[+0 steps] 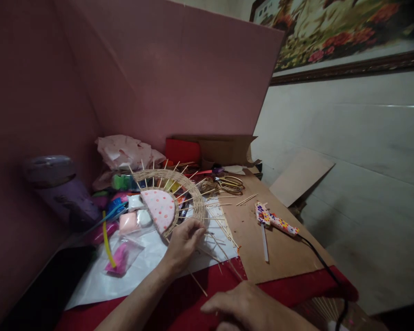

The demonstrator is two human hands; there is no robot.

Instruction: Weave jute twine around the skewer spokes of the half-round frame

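Note:
My left hand [186, 243] is closed on the lower right rim of a half-round fan [198, 202] made of thin sticks and woven twine. At the fan's middle is a half-disc of pale cloth [160, 209] with reddish spots. Stick ends poke out past the woven band. From the rim a loose strand of twine [227, 257] runs down to my right hand [243, 303], at the lower edge of the view. The right fingers are curled and partly cut off; the strand passes behind them.
A flowered glue gun [276, 220] with a black cord lies on a brown board [262, 257] at right. Scissors [231, 184] and loose sticks [246, 199] are behind it. Bagged clay [128, 222], a pink packet [119, 259] and a purple tumbler [64, 193] stand left.

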